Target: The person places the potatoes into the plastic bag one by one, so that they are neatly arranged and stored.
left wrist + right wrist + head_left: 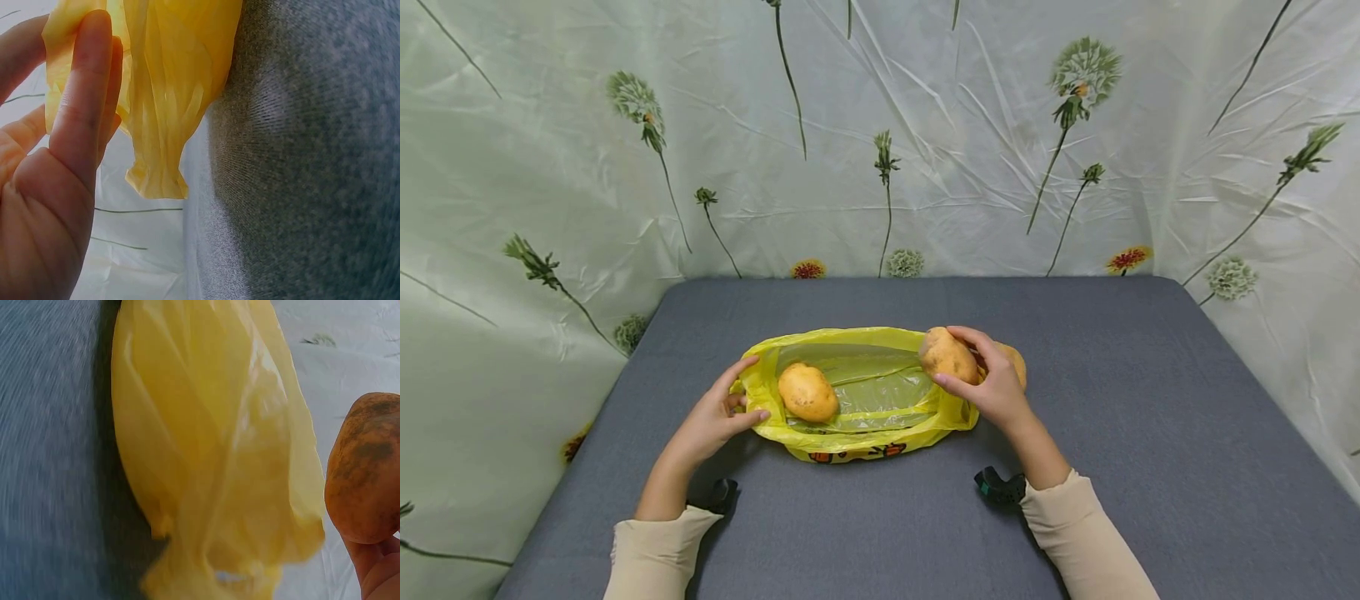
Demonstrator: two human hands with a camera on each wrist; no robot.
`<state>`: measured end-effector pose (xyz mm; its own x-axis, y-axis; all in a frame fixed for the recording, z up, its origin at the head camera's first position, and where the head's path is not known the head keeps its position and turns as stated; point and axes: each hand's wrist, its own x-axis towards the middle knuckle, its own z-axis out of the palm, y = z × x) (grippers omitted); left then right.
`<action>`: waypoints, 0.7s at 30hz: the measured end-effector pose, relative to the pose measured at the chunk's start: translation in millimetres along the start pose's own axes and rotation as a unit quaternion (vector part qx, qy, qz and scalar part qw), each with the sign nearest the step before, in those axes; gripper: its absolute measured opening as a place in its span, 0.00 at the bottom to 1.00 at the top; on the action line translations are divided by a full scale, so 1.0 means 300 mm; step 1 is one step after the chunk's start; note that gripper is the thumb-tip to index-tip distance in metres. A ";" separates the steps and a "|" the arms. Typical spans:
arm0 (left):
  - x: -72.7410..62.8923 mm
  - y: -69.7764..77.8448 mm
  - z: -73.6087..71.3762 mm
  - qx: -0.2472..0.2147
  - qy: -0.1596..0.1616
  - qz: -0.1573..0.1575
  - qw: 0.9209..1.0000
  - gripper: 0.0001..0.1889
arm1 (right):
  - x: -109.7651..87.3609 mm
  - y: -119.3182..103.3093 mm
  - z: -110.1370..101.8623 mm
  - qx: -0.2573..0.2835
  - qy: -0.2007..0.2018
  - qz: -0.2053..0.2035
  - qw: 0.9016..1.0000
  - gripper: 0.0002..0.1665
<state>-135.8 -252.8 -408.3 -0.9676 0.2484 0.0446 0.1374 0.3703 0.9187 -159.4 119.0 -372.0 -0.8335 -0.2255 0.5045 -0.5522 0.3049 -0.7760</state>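
A yellow plastic bag (880, 442) lies spread with its mouth wide on the table, and one potato (808, 392) rests inside at the left. At the bag's left edge my left hand (715, 422) holds the rim between thumb and fingers; the left wrist view shows the thin yellow film (165, 94) among them. My right hand (1000, 390) grips another potato (947, 357) over the bag's right end. In the right wrist view this potato (365, 469) has dark, dirty patches. Beyond the right hand a further potato (1017, 363) is partly hidden.
Grey cloth covers the table (880, 533). A pale curtain (865, 108) printed with flowers hangs behind its far edge and at the sides. Black wrist devices (1000, 485) sit at both forearms, close over the tabletop.
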 end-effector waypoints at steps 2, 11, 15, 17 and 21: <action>0.005 -0.026 -0.002 -0.001 0.000 0.009 1.000 0.41 | 0.005 -0.004 0.017 0.007 -0.008 0.002 1.000 0.34; 0.002 -0.031 -0.004 0.000 -0.001 0.020 1.000 0.41 | 0.029 -0.014 0.095 0.022 -0.026 0.000 0.999 0.33; 0.002 -0.030 -0.005 -0.001 -0.004 0.010 1.000 0.41 | 0.036 -0.022 0.129 0.031 -0.040 0.005 0.999 0.33; 0.003 -0.031 -0.006 -0.002 -0.005 0.006 1.000 0.41 | 0.041 -0.025 0.147 0.036 -0.047 0.009 0.998 0.33; 0.004 -0.033 -0.006 -0.001 -0.004 0.002 1.000 0.41 | 0.048 -0.023 0.181 0.037 -0.060 0.015 0.997 0.34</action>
<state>-138.8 -257.8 -416.8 -0.9653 0.2570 0.0462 0.1418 0.3674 0.9192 -166.2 63.4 -379.9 -0.8386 -0.3279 0.4350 -0.5201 0.2442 -0.8185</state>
